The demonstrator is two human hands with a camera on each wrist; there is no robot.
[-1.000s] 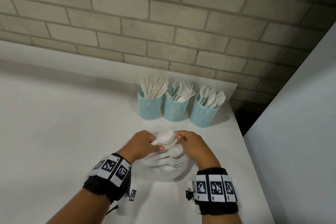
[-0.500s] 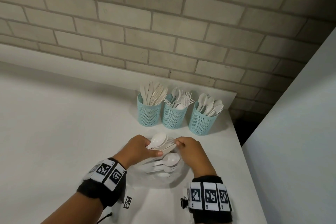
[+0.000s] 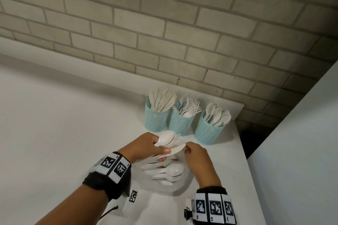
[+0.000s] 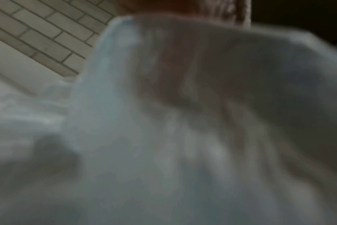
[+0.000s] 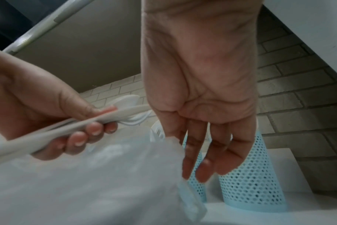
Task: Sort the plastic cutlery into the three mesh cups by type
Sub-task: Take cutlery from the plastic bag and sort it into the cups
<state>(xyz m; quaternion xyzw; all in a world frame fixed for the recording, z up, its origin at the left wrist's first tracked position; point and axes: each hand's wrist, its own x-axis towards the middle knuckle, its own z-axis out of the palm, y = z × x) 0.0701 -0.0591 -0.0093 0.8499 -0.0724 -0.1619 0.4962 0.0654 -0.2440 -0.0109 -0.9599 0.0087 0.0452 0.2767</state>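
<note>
My left hand [image 3: 157, 145] grips a bundle of white cutlery, with a spoon [image 3: 165, 138] on top and a knife [image 3: 175, 149] below it, just above a clear plastic bag [image 3: 170, 187]. More spoons [image 3: 172, 170] lie in the bag. My right hand [image 3: 190, 150] is at the knife's tip, and its fingers [image 5: 202, 164] hang along the bag's raised edge [image 5: 173, 141]; the thumb is hidden. Three blue mesh cups stand behind: knives [image 3: 157, 120], forks [image 3: 180, 124], spoons [image 3: 208, 131]. The left wrist view is a blur of bag.
The white table [image 3: 54, 133] ends at a brick wall [image 3: 164, 33] behind the cups. A white panel [image 3: 301, 133] rises on the right past a dark gap [image 3: 250, 139]. A small marker tag [image 3: 133, 195] lies by my left wrist.
My left hand has risen out of the bag with its bundle, moving a little toward the cups. A knife now sticks out under the spoon. The right hand stays at the bag's edge.
</note>
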